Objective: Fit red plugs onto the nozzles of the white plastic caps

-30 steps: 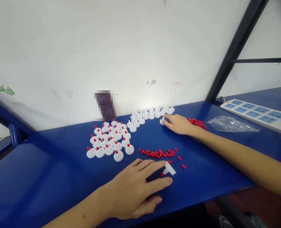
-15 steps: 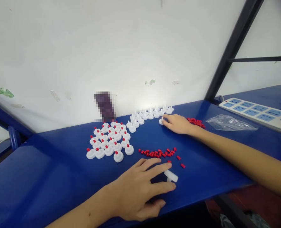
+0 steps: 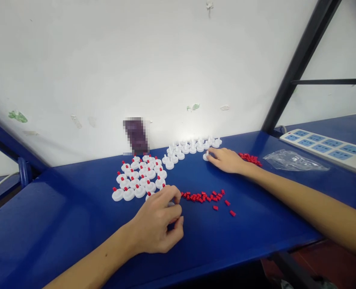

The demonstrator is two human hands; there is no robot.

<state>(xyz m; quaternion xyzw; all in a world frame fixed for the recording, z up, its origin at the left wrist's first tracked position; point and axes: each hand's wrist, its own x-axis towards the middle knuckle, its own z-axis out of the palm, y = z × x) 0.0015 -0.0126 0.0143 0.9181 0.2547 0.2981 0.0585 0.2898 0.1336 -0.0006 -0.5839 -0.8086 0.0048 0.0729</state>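
My left hand (image 3: 158,222) is curled in a pinch at the front right edge of a cluster of white caps with red tips (image 3: 138,176). A bit of a white cap (image 3: 171,204) shows between its thumb and fingers. Just right of it lies a line of small red pins (image 3: 203,196). My right hand (image 3: 226,159) reaches far across the blue table (image 3: 256,228), its fingers closed around a plain white cap (image 3: 206,155) at the end of a row of plain white caps (image 3: 190,147). A small heap of red pins (image 3: 250,157) lies by that wrist.
A crumpled clear plastic bag (image 3: 292,160) and a white power strip (image 3: 325,147) lie at the right. A black slanted post (image 3: 298,64) rises behind them. A blurred dark object (image 3: 136,135) leans on the white wall. The table's front edge runs close under my left arm.
My left hand has pulled back left from the loose red pins to the capped cluster, carrying the white cap, and its fingers have curled in. My right hand has stayed put.
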